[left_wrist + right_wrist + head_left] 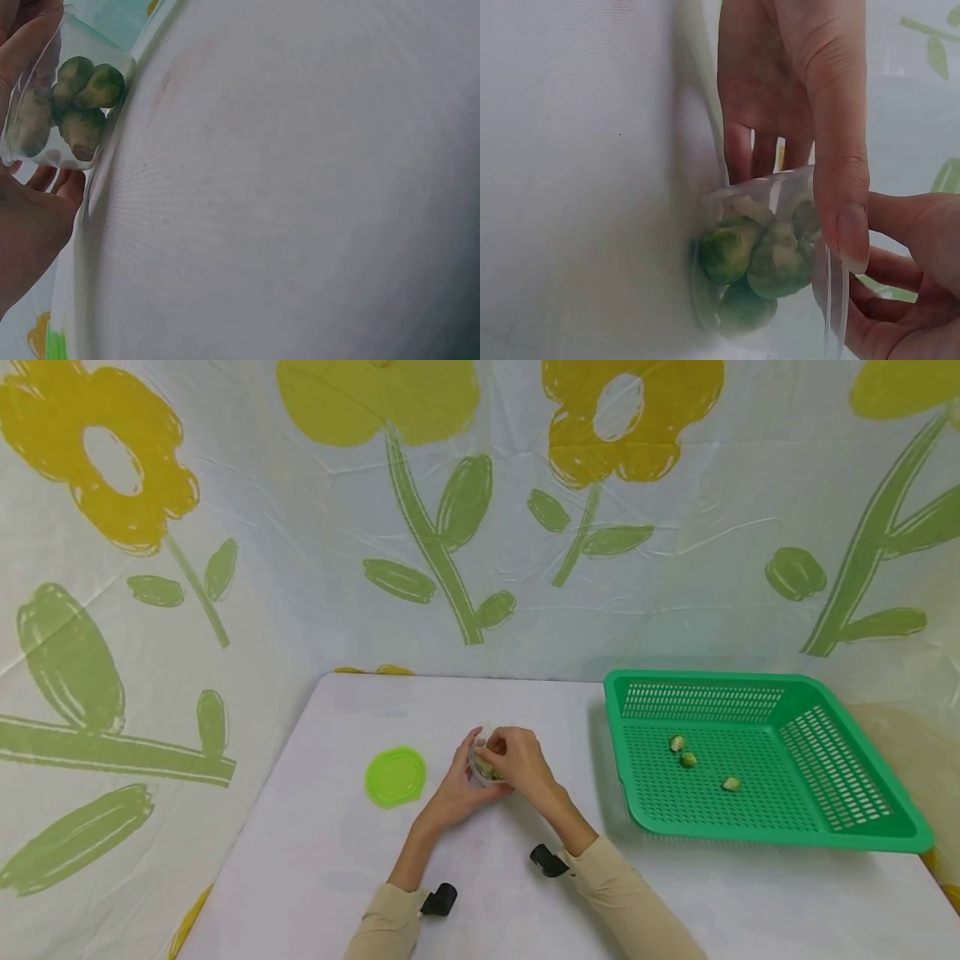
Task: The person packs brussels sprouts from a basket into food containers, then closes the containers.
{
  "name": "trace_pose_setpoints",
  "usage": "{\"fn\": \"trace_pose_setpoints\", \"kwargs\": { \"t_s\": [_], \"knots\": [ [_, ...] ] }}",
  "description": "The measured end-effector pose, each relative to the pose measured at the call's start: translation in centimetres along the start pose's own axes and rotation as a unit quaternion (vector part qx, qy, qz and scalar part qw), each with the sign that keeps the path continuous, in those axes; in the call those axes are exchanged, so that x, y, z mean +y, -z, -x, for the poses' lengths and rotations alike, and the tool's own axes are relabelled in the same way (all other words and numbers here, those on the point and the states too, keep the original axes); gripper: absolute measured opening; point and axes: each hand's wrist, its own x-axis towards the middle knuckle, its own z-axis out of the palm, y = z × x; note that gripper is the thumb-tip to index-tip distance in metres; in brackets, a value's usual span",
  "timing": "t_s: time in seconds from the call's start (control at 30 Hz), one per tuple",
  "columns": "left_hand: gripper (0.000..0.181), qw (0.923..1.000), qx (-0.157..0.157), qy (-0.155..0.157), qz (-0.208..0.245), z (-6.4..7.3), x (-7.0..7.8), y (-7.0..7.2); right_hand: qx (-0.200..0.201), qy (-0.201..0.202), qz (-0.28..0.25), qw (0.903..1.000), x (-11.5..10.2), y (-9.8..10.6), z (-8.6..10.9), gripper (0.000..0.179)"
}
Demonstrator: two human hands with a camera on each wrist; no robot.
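Note:
My left hand [452, 793] grips a clear plastic cup [829, 300], its thumb laid along the near side and its fingers behind. Several green Brussels sprouts [82, 131] show through the cup wall. Above the table, the cup is tilted, its mouth turned toward my right hand. My right hand [522, 764] is at the cup's mouth with bent fingers, thumb and forefinger close together over the rim. In the right wrist view these curled fingers [889, 270] reach to the opening; I cannot tell whether they hold a sprout.
A lime-green lid [396, 776] lies on the white table [337, 860], left of my hands. At the right stands a large green basket [772, 839] with slotted sides, holding 3 loose sprouts [688, 760]. A flower-printed cloth [525, 543] hangs behind the table.

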Motion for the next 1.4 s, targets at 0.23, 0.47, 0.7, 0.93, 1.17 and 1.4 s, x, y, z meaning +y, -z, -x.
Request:
{"fn": "trace_pose_setpoints", "kwargs": {
  "t_s": [0.23, 0.47, 0.7, 0.93, 1.17, 1.4],
  "knots": [
    [0.107, 0.9998, -0.002, -0.006, -0.018, -0.1, 0.0, -0.1, -0.018, -0.024, 0.023, 0.9993, 0.3, -0.5, 0.1, 0.016],
    [0.108, 0.9999, 0.004, 0.005, -0.008, 0.0, 0.1, 0.0, -0.027, -0.005, 0.018, 0.9995, 0.5, -0.3, 0.1, 0.01],
    [0.109, 0.9999, 0.006, 0.012, -0.006, 0.0, 0.2, -0.1, -0.042, 0.011, 0.028, 0.9987, 0.0, 0.9, 0.4, 0.01],
    [0.11, 0.9996, 0.016, 0.015, -0.017, 0.0, 0.2, -0.2, -0.052, 0.009, 0.034, 0.998, -0.4, 2.6, 0.7, 0.015],
    [0.11, 0.9995, 0.018, 0.02, -0.016, -0.1, -0.1, -0.2, -0.045, 0.009, 0.049, 0.9978, -0.3, 4.1, 0.8, 0.016],
    [0.112, 0.9997, 0.015, 0.017, -0.01, -0.1, 0.1, -0.2, -0.026, 0.032, 0.069, 0.9968, -0.4, 6.0, 0.9, 0.018]
  ]
}}
